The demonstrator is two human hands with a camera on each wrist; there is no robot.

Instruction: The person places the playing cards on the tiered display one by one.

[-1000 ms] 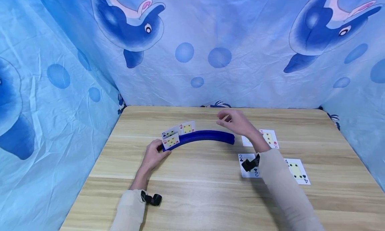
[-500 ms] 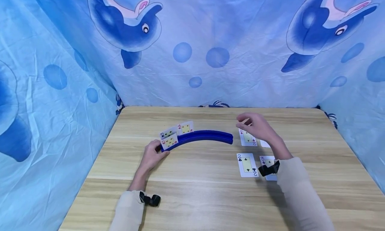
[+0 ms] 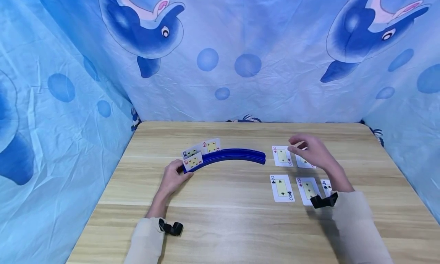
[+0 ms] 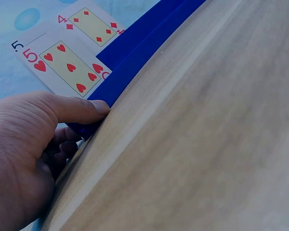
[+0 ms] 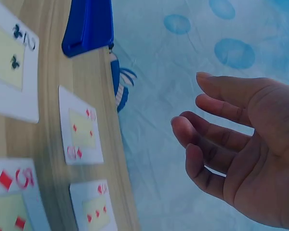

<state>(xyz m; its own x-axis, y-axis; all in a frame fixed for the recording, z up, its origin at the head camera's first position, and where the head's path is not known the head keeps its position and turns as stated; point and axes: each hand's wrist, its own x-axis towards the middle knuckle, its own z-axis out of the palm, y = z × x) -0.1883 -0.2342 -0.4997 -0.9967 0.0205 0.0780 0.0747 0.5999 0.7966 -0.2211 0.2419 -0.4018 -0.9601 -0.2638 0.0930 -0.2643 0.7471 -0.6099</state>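
Note:
In the head view, my left hand [image 3: 170, 178] grips the left end of a curved blue card holder [image 3: 237, 155]. Standing in that end are a five of hearts [image 4: 70, 67], a black five [image 3: 189, 152] mostly behind it, and a four of diamonds [image 4: 92, 30]. My right hand [image 3: 313, 152] hovers above the table at the right, fingers loosely bent, nothing in them. Below it lies a three of hearts [image 3: 304, 163], partly covered from view. Left of that hand is a two of diamonds [image 3: 282, 156].
Nearer the front lie a two of clubs [image 3: 282, 188], a three of diamonds [image 3: 306, 185] and a black four [image 3: 325, 185], partly hidden by the right wrist. A blue dolphin-print curtain [image 3: 223, 34] stands behind the wooden table [image 3: 220, 225].
My right hand has moved right, from behind the holder's right end to over the back row of cards. The left hand keeps its grip on the holder, and the cards stay put.

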